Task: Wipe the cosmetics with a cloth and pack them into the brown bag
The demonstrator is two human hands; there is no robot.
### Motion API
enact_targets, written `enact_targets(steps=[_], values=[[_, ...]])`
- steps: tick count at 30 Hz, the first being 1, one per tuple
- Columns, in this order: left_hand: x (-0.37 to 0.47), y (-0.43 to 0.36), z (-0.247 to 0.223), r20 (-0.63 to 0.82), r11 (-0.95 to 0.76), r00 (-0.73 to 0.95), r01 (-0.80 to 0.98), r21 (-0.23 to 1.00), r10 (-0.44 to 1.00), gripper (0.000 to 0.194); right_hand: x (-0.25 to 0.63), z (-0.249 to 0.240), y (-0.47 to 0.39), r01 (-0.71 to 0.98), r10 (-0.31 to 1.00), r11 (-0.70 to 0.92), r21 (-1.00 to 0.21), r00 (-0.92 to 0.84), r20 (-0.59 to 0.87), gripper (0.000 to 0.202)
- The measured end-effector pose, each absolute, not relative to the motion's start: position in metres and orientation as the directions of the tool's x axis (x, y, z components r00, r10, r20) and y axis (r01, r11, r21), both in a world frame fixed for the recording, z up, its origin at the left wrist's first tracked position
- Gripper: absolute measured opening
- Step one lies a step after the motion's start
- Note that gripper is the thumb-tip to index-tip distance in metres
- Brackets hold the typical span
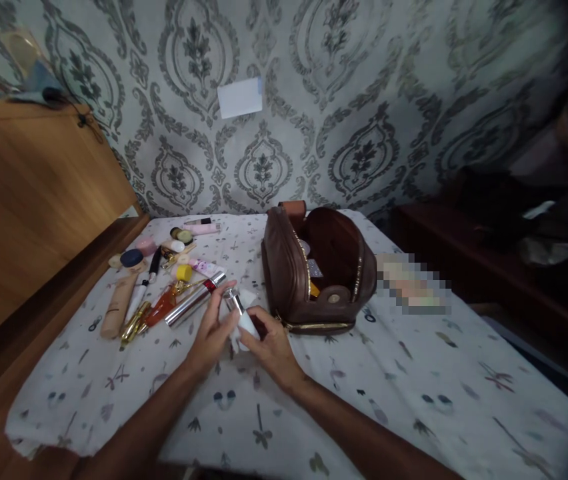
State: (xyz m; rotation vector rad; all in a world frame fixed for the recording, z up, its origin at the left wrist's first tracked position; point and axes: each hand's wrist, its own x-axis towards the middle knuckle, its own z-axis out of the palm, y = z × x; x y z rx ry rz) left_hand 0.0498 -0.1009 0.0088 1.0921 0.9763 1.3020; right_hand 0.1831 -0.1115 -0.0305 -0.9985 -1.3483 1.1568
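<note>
My left hand (214,328) and my right hand (271,347) both grip a small white bottle (248,325) with a silver top, held tilted above the patterned cloth. The left fingers are at its silver upper part, the right fingers around its white body. Just behind my right hand stands a brown leather bag (284,273), unzipped, with a few items visible inside. Left of my left hand lies a silver tube (189,305) with a red band, close to an orange-brown bottle (161,305).
More cosmetics lie on the left of the cloth (164,373), among them a beige tube (118,303), a dark-lidded jar (131,259) and a yellow cap (183,272). A wooden panel (39,180) borders the left. A blurred-out patch (414,287) is right of the bag.
</note>
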Motion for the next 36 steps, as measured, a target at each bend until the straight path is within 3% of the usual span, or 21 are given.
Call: enact_targets(steps=[2,4,9,14,21,26,31,36], values=[[0.051,-0.104,0.009,0.125,-0.12,0.067,-0.064,0.991,0.99,0.041,0.184,-0.031,-0.111,0.002,0.973,0.209,-0.978,-0.1,0.208,0.017],[0.051,-0.104,0.01,0.143,-0.142,0.068,-0.014,0.99,0.987,0.04,0.184,-0.03,-0.112,-0.036,0.965,0.213,-0.976,-0.147,0.216,0.018],[0.048,-0.102,0.01,0.112,-0.112,-0.064,0.008,0.994,0.992,0.033,0.184,-0.023,-0.115,-0.245,0.948,0.086,-0.966,-0.277,0.154,0.032],[0.05,-0.103,0.001,0.131,-0.135,-0.115,-0.027,0.991,0.985,0.035,0.18,-0.028,-0.116,-0.362,0.962,0.015,-0.932,-0.247,0.112,0.039],[0.052,-0.099,-0.004,0.151,-0.148,-0.05,0.061,0.987,0.987,0.026,0.178,-0.03,-0.12,-0.267,0.977,0.036,-0.963,-0.192,0.09,0.037],[0.05,-0.097,-0.002,0.14,-0.14,-0.019,0.034,0.99,0.99,0.03,0.18,-0.028,-0.121,-0.208,0.978,0.066,-0.976,-0.182,0.105,0.034],[0.049,-0.098,-0.001,0.109,-0.109,-0.046,0.019,0.994,0.993,0.037,0.185,-0.026,-0.114,-0.229,0.977,0.175,-0.957,-0.081,0.198,0.03],[0.043,-0.099,0.001,0.059,-0.06,-0.043,-0.029,0.998,0.997,0.034,0.186,-0.023,-0.11,-0.33,0.99,0.096,-0.939,-0.067,0.124,0.039]])
